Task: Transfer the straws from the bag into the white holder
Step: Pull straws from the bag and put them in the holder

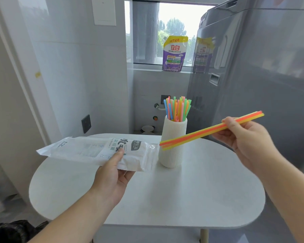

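A white ribbed holder [172, 146] stands upright on the white table [182, 199], with several coloured straws [177, 109] sticking out of its top. My left hand [112, 174] grips a white plastic straw bag [98, 149] by its lower edge, holding it flat above the table just left of the holder. My right hand [244, 137] pinches a small bundle of orange and yellow straws [205, 131] near their right end. The bundle slants down to the left and its free ends cross in front of the holder, just clear of the bag's mouth.
A grey refrigerator [261, 76] stands close on the right. A purple detergent pouch [175, 53] sits on the window sill behind the table. A tiled wall with a dark socket [86, 123] lies to the left.
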`<state>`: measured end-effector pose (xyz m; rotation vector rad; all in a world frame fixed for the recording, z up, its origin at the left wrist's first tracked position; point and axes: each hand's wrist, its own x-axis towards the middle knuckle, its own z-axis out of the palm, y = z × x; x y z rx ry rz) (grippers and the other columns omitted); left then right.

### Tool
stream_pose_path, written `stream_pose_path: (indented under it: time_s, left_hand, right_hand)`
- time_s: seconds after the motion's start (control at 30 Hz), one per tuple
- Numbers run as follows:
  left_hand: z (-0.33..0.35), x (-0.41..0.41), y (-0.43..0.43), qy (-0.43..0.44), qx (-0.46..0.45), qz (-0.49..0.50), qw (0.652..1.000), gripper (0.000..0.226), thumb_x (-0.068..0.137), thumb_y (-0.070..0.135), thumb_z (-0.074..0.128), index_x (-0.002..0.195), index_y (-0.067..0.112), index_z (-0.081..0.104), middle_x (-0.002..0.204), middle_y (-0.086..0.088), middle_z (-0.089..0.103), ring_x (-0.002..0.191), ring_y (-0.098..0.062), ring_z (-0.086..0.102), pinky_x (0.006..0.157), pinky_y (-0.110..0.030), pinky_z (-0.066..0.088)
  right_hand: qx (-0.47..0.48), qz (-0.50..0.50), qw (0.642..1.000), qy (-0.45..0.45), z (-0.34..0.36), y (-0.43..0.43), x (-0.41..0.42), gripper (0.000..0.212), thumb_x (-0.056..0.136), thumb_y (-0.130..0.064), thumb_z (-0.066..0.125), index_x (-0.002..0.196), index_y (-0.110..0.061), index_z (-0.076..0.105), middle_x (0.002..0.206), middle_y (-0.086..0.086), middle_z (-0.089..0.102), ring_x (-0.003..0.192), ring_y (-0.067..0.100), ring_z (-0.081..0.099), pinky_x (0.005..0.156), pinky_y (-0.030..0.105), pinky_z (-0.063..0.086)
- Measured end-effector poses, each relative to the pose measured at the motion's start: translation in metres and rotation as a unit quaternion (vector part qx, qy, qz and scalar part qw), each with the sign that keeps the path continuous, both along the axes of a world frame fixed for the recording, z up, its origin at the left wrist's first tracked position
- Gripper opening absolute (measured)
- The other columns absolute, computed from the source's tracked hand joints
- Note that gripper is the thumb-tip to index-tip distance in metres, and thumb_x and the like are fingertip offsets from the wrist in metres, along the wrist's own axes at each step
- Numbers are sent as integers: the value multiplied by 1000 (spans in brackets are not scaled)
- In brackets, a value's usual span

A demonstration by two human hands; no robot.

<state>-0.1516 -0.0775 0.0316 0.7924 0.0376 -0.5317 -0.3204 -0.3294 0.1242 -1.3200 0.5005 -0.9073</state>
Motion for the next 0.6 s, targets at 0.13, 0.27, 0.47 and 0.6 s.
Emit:
stream_pose_path:
  time_s: [0.13, 0.27, 0.47, 0.6]
  left_hand:
    - [0, -2, -3, -3, 2, -6, 1000, 35, 97, 11, 70, 132, 14, 70, 119, -7, 82, 87, -18, 82, 56, -30, 64]
    - [-2, -5, -4, -9, 3, -19, 1000, 36, 96, 11, 71, 132, 14, 70, 118, -7, 82, 89, -18, 82, 58, -30, 64]
    - [-6, -12, -6, -17, 10, -39, 999, 37, 95, 10, 71, 132, 14, 70, 117, -8, 82, 91, -20, 82, 59, -31, 65]
    - [-6, -14, -7, -19, 13, -50, 998, 36, 95, 9, 71, 131, 14, 70, 116, -9, 82, 90, -21, 82, 58, -32, 64]
  right_hand:
    - [-94, -48, 994, -26, 36, -6, -9, 14, 99, -16, 61, 94, -4, 66, 65, -4, 74, 75, 20, 76, 75, 33, 63]
    - [-221, -90, 971, -28, 69, 3, -8, 11, 96, -22, 63, 90, -14, 69, 69, -6, 76, 80, 22, 78, 75, 33, 64]
    - [-323, -144, 935, 33, 87, 13, 4, 11, 99, -27, 62, 90, -25, 68, 82, -2, 76, 72, 14, 78, 75, 33, 64]
    - [-354, -163, 919, 65, 94, 15, 12, 11, 100, -26, 61, 98, -17, 67, 84, -1, 75, 68, 9, 76, 74, 33, 64]
